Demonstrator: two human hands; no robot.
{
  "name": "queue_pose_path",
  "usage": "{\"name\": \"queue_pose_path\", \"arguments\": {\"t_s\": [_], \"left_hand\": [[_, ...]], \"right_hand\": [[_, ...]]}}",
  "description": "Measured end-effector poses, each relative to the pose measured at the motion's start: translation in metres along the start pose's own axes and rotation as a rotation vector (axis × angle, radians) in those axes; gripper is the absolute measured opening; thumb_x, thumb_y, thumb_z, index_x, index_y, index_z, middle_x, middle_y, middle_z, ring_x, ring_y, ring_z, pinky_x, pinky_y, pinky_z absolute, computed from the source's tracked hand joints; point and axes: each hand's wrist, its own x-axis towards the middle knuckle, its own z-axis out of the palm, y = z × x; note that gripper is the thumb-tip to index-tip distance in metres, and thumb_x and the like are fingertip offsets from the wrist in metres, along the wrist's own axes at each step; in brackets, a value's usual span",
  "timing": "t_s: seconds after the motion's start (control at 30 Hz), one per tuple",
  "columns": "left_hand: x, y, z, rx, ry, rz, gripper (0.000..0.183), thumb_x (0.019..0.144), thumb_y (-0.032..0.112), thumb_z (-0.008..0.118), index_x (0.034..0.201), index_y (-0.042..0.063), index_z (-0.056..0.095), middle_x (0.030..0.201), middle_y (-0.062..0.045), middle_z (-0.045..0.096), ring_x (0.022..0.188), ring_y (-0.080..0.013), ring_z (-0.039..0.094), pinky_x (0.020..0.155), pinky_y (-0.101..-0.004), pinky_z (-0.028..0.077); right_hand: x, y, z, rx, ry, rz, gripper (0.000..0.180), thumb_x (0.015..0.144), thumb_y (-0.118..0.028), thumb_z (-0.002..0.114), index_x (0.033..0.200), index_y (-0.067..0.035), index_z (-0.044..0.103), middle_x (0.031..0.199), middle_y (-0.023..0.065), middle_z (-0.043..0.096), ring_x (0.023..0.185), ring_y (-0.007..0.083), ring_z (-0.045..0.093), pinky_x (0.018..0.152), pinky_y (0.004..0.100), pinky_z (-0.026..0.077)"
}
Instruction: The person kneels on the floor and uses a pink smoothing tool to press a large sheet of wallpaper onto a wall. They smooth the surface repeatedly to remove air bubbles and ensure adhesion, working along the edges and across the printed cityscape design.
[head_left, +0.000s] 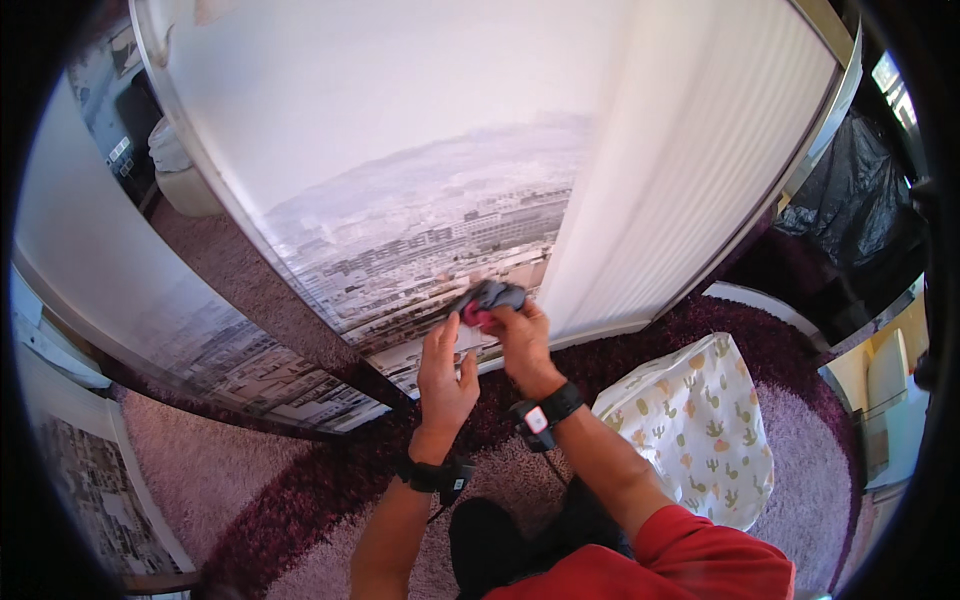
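My right hand (523, 341) pinches a small bundled grey and pink cloth item (496, 296), whose folds are blurred. The bundle is held up in front of a glossy panel (420, 172) printed with a city view. Just to the left, my left hand (448, 379) is raised with thumb and fingers apart. Its fingertips are close to the bundle's lower left edge, and whether they touch it I cannot tell. Below and right of my right hand, a white fabric bag with a cactus pattern (701, 431) stands on the shaggy rug (799, 442).
A narrow mirror strip (255, 277) and a second printed panel (217, 337) are on the left. White ribbed panelling (675, 172) borders the city print. A black plastic bag (851, 195) is at the far right. My dark-clad leg (484, 547) is below my hands.
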Motion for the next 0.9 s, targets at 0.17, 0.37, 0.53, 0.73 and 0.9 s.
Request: {"name": "queue_pose_path", "arguments": {"t_s": [0.17, 0.37, 0.53, 0.73, 0.9], "left_hand": [[0.011, 0.027, 0.027, 0.136, -0.025, 0.156, 0.061, 0.085, -0.008, 0.064, 0.144, 0.005, 0.054, 0.134, -0.022, 0.055, 0.111, -0.0368, 0.063, 0.084, -0.0404, 0.056], [0.046, 0.048, 0.047, 0.478, -0.084, 0.447, 0.058, 0.080, -0.013, 0.063, 0.136, 0.004, 0.063, 0.145, -0.028, 0.047, 0.125, -0.0452, 0.055, 0.102, -0.0473, 0.050], [0.077, 0.060, 0.054, 0.471, -0.058, 0.612, 0.063, 0.079, -0.011, 0.066, 0.139, 0.008, 0.062, 0.145, -0.025, 0.048, 0.129, -0.0453, 0.051, 0.103, -0.0498, 0.049], [0.095, 0.058, 0.060, 0.593, -0.071, 0.670, 0.054, 0.083, -0.003, 0.066, 0.136, 0.010, 0.064, 0.138, -0.019, 0.055, 0.124, -0.0389, 0.054, 0.099, -0.0469, 0.051], [0.084, 0.036, 0.064, 0.700, -0.050, 0.752, 0.041, 0.086, 0.003, 0.067, 0.126, 0.011, 0.072, 0.134, -0.014, 0.059, 0.119, -0.0327, 0.057, 0.096, -0.0425, 0.052]], "right_hand": [[0.013, -0.032, -0.024, 0.013, 0.053, -0.060, 0.015, 0.092, -0.003, 0.065, 0.107, -0.003, 0.066, 0.090, 0.0087, 0.073, 0.076, 0.0177, 0.072, 0.065, 0.0309, 0.061], [0.008, -0.046, -0.008, 0.139, -0.064, 0.061, 0.022, 0.095, -0.004, 0.065, 0.115, 0.002, 0.063, 0.100, 0.0123, 0.072, 0.085, 0.0206, 0.073, 0.074, 0.0336, 0.063], [0.008, -0.092, -0.002, 0.118, -0.232, -0.010, 0.020, 0.097, -0.010, 0.063, 0.113, 0.002, 0.065, 0.099, 0.0090, 0.072, 0.084, 0.0155, 0.070, 0.073, 0.0291, 0.057], [0.009, -0.114, -0.015, 0.036, -0.300, 0.097, 0.026, 0.099, -0.022, 0.059, 0.117, -0.003, 0.064, 0.101, 0.0073, 0.071, 0.088, 0.0155, 0.068, 0.075, 0.0303, 0.054], [0.012, -0.094, -0.029, -0.024, -0.272, 0.226, 0.027, 0.100, -0.022, 0.054, 0.121, -0.007, 0.061, 0.106, 0.0069, 0.070, 0.094, 0.0162, 0.066, 0.079, 0.0334, 0.053]]}}
